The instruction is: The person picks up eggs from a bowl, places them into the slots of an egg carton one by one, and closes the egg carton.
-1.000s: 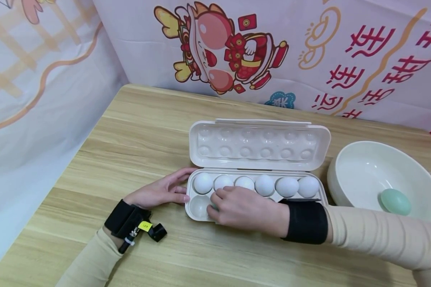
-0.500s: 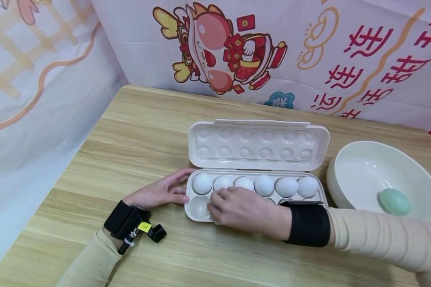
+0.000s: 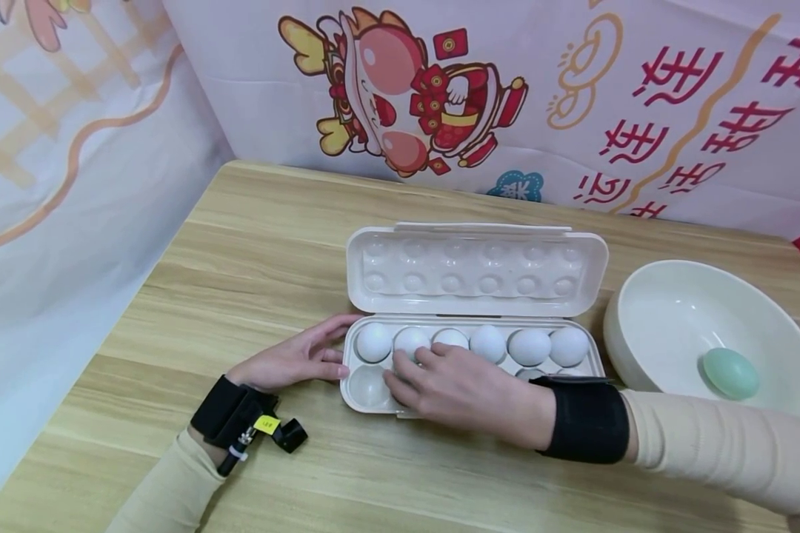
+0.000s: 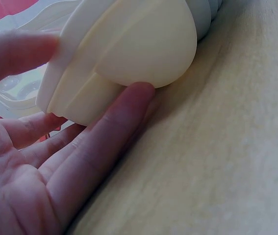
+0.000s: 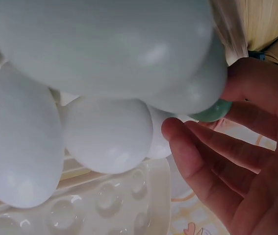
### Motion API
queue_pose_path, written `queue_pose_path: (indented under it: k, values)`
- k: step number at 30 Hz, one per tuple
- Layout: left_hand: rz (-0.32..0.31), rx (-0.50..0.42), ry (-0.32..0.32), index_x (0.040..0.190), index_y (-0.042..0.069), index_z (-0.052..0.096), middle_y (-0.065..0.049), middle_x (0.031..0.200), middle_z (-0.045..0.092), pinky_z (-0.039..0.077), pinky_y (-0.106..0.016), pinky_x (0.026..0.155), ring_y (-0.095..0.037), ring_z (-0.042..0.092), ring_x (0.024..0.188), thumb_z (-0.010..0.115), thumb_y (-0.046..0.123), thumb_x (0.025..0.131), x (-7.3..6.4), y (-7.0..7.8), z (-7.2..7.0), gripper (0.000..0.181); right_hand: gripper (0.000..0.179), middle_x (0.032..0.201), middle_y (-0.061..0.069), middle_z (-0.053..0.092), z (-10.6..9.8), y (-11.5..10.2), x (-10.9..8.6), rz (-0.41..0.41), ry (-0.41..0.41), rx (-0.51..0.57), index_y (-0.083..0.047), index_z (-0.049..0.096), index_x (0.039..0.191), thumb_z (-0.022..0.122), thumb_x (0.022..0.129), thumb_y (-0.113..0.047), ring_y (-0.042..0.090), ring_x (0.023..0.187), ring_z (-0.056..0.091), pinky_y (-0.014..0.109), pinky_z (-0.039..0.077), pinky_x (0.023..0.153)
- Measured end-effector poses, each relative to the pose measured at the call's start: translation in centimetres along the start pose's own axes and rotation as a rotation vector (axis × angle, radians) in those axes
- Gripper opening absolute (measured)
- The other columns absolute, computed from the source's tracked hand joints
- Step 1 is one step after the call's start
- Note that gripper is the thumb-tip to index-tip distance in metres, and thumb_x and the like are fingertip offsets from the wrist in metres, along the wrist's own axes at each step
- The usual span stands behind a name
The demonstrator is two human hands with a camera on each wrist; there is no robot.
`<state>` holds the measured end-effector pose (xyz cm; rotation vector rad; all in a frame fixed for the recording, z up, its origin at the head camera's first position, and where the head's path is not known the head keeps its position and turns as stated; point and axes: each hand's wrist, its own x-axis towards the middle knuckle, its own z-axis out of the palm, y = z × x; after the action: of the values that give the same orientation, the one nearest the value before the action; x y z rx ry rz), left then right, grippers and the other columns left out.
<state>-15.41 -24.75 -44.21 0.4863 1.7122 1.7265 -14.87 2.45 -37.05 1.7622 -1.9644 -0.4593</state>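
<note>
A white plastic egg carton (image 3: 345, 386) lies with its lid (image 3: 476, 300) tipped back. White eggs (image 3: 373, 342) fill its back row. My left hand (image 3: 290, 360) holds the carton's left end, one digit on the rim and another against the underside of a cup (image 4: 151, 49). Over the front row is my right hand (image 3: 463, 389), its fingers (image 5: 190, 156) spread loosely and apart from the thumb. Near its fingertips, a green egg (image 5: 214, 111) shows partly behind a paler egg (image 5: 192, 85). The front-left cup (image 3: 370, 386) has no egg.
Right of the carton stands a large cream bowl (image 3: 630, 326) with one green egg (image 3: 731, 373) inside, partly behind which passes the right sleeve (image 3: 720, 444). Both rest on a wooden table (image 3: 273, 237). A printed cloth (image 3: 507, 74) hangs behind.
My right hand has loosened its fingers from the green egg and drawn slightly right and towards me. My left hand keeps its hold on the carton.
</note>
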Motion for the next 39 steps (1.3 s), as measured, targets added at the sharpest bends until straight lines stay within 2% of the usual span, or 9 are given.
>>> queue_pose_path:
  k: [12,18,24,30,35,39]
  values:
    - [-0.002,-0.005,-0.011,0.145,0.014,0.017,-0.023,0.147,0.02,0.05,-0.033,0.086,-0.031,0.053,0.113,0.056,0.003,0.089,0.1,0.0,-0.1,0.069,0.036,0.104,0.001,0.059,-0.8,1.3,-1.5,-0.006,-0.025,0.021,-0.016,0.053,0.123,0.051,0.09,-0.031,0.016,0.075,0.056,0.025,0.047,0.062]
    - [0.003,-0.012,-0.016,0.145,0.013,0.017,-0.023,0.146,0.02,0.051,-0.033,0.086,-0.031,0.053,0.113,0.056,0.002,0.089,0.1,0.0,-0.1,0.069,0.039,0.107,0.004,0.058,-1.0,2.0,-2.5,0.001,-0.087,0.047,-0.016,0.049,0.126,0.055,0.088,-0.024,0.016,0.079,0.057,0.027,0.049,0.064]
    - [0.014,-0.027,-0.021,0.144,0.012,0.018,-0.024,0.146,0.02,0.051,-0.035,0.085,-0.032,0.053,0.112,0.055,0.0,0.088,0.1,0.0,-0.1,0.069,0.032,0.106,0.006,0.058,-1.0,2.6,-3.7,0.024,-0.086,0.028,-0.013,0.054,0.118,0.053,0.087,-0.022,0.02,0.091,0.055,0.031,0.049,0.074]
    - [0.013,-0.023,-0.019,0.144,0.013,0.018,-0.024,0.145,0.021,0.051,-0.035,0.086,-0.031,0.053,0.112,0.055,0.0,0.088,0.1,0.1,-0.1,0.069,0.032,0.107,0.009,0.06,-1.3,3.4,-4.7,0.041,-0.127,0.037,-0.01,0.056,0.113,0.065,0.083,-0.017,0.024,0.102,0.054,0.037,0.048,0.088]
    - [0.013,-0.013,-0.015,0.144,0.013,0.018,-0.024,0.146,0.021,0.051,-0.036,0.086,-0.032,0.053,0.113,0.055,0.0,0.088,0.2,0.1,0.0,0.069,0.033,0.107,0.011,0.059,-1.5,4.1,-5.7,0.044,-0.149,0.021,-0.007,0.055,0.111,0.066,0.08,-0.012,0.025,0.102,0.054,0.039,0.046,0.09]
    - [0.01,-0.01,-0.012,0.144,0.012,0.018,-0.024,0.146,0.02,0.051,-0.036,0.086,-0.033,0.052,0.113,0.056,0.0,0.088,0.2,0.1,0.0,0.069,0.03,0.105,0.011,0.059,-1.4,4.6,-6.4,0.049,-0.132,0.013,-0.007,0.057,0.108,0.064,0.08,-0.009,0.024,0.1,0.054,0.038,0.047,0.089]
